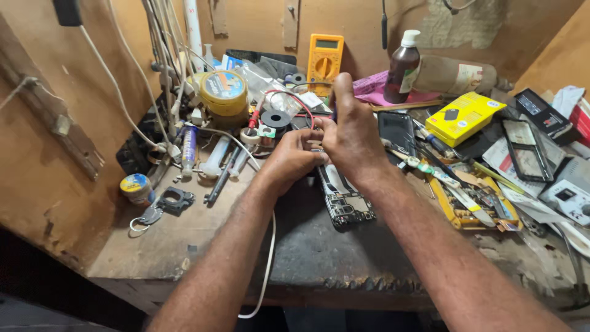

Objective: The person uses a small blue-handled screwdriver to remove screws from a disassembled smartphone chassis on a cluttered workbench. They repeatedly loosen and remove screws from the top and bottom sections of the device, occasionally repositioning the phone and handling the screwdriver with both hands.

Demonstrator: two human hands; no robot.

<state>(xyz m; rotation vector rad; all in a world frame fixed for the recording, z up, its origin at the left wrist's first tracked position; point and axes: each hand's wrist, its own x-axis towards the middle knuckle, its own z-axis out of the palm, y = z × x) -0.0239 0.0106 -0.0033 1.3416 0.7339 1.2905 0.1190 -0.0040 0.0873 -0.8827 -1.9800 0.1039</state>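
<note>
Worn wooden bench (pixel 184 240) boxed in by brown walls, cluttered. Left hand (pixel 294 158) pinched the opened phone (pixel 344 200) top edge; right hand (pixel 353 132) gripped a thin tool above it. Phone lay centre-bench, long axis running away from the person, slightly tilted.

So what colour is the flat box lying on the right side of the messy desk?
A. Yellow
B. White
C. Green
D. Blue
A. The flat rectangular cardboard box is bright yellow; it lies to the right of the brown plastic bottle with a white cap.
</note>
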